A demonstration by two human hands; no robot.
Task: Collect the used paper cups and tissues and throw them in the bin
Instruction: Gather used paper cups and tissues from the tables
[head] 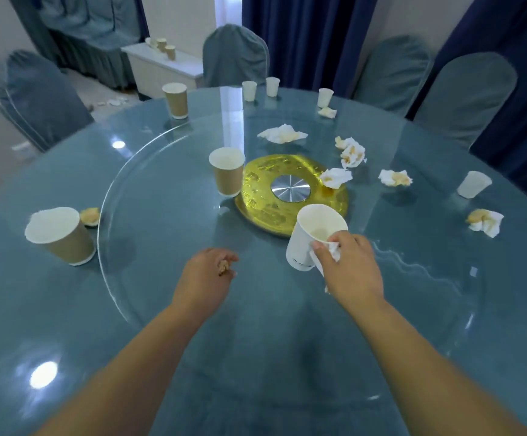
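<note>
In the left hand [207, 275] a crumpled scrap [224, 267] is pinched, while a white paper cup [311, 234], likely light and crushable, is clasped mid-wall with a tissue [334, 248] by the right hand [350, 269].

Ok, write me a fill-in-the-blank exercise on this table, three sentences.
1. The right hand grips a ____ cup together with a tissue.
2. ____ brown cups stand on the table.
3. The left hand holds a stained scrap but no ____.
Missing words: white; three; cup.
</note>
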